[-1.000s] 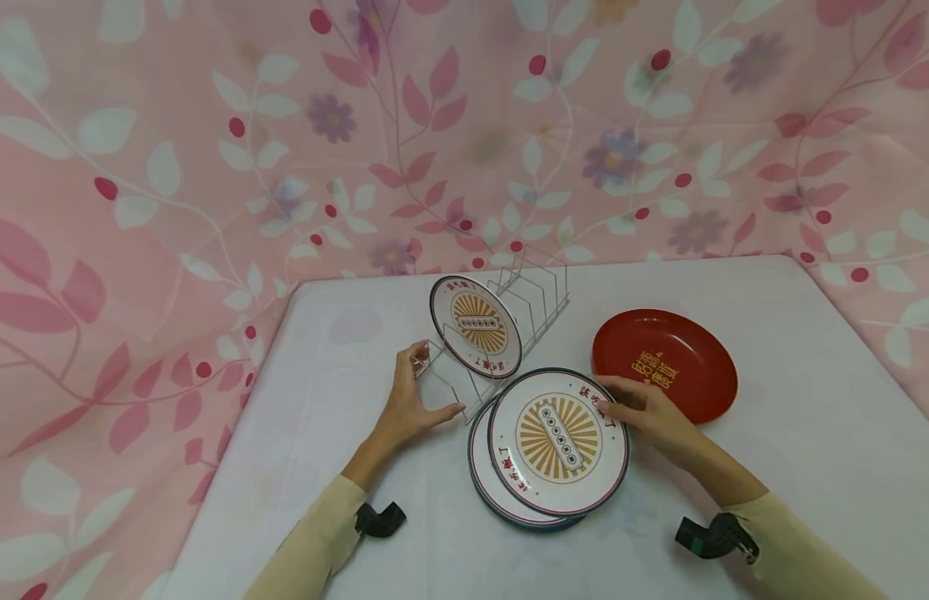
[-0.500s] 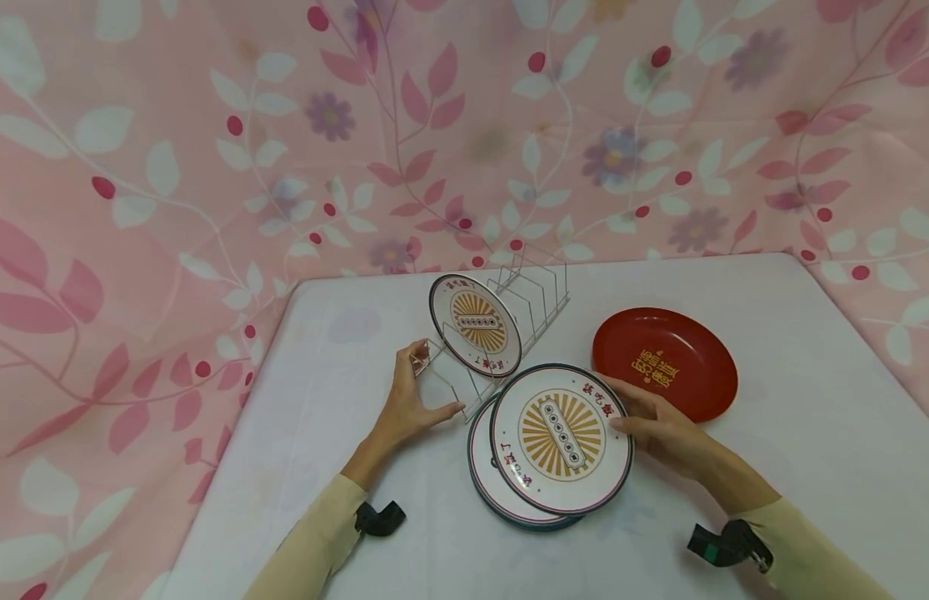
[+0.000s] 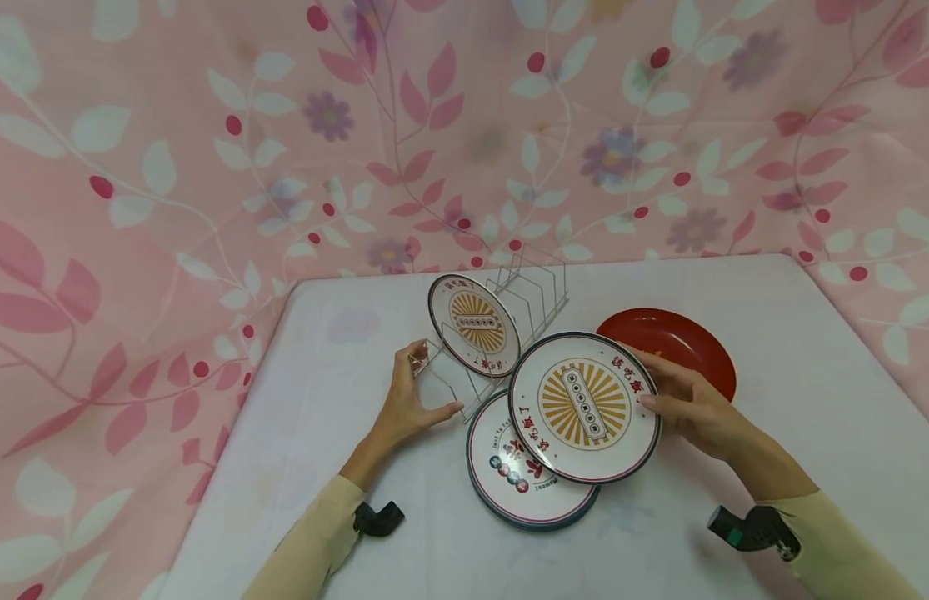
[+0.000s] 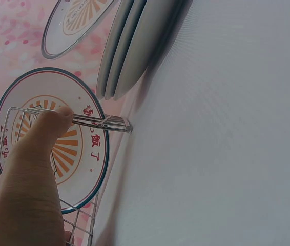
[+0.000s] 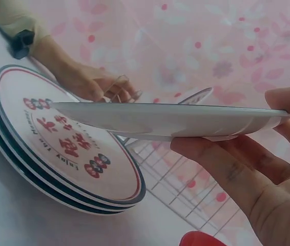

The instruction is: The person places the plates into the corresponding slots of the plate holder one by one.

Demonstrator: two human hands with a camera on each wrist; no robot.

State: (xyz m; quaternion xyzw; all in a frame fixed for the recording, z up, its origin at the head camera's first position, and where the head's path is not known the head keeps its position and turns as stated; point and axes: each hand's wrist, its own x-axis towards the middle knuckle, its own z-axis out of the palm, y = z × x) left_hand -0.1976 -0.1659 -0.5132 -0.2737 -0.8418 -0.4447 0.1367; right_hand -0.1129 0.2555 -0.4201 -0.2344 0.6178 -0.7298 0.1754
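A white plate (image 3: 584,408) with a gold sunburst is pinched at its right edge by my right hand (image 3: 700,417), thumb on top and fingers beneath. It is raised and tilted above a stack of similar plates (image 3: 520,492); the top one in the stack shows red lettering. My left hand (image 3: 406,408) grips the near end of a wire dish rack (image 4: 117,123), its thumb pressing a wire in the left wrist view. Another sunburst plate (image 3: 475,323) stands leaning in the rack. The lifted plate covers part of the stack.
A red oval dish (image 3: 692,354) with gold lettering lies to the right, partly behind the lifted plate and right hand. The white-covered table (image 3: 344,350) meets a pink floral cloth (image 3: 464,125) at the back.
My right hand has lifted the sunburst plate off the stack, up and to the right, uncovering the red-lettered plate below. The left hand and rack have stayed in place.
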